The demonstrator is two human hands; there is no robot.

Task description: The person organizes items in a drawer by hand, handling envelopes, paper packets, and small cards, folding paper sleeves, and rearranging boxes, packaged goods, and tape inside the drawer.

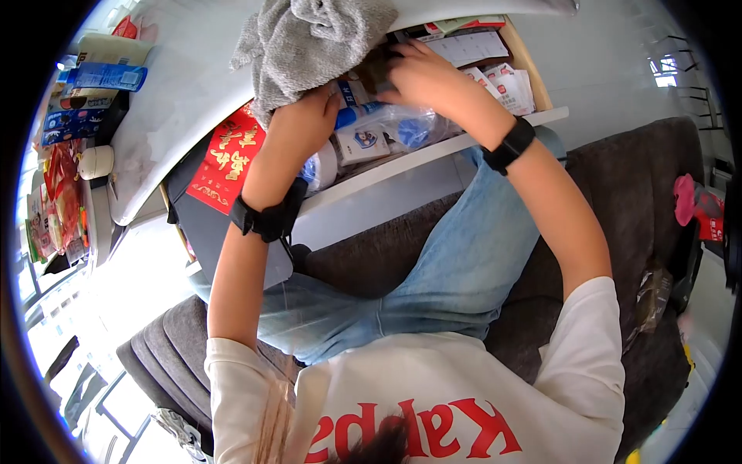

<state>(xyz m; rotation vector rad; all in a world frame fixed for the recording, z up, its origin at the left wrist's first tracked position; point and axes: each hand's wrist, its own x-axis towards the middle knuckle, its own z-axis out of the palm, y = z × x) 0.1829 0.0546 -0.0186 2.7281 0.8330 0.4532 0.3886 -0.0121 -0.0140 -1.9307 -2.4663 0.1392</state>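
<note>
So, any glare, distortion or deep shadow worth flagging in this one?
Head view: fisheye curvature bows the table edge; corners fall to black; the left side is blown out below the table; a small bright patch upper right; drawer interior shadowed beside the grey towel.

Daylight fills the frame, strongest at lower left, where the window point(85, 394) burns out to white. The tabletop point(182, 85) carries a pale sheen. Inside the drawer point(402, 166), shadow deepens near the top. The wide lens bends edges into a dark round border with bluish fringing; central detail looks fairly crisp.
</note>
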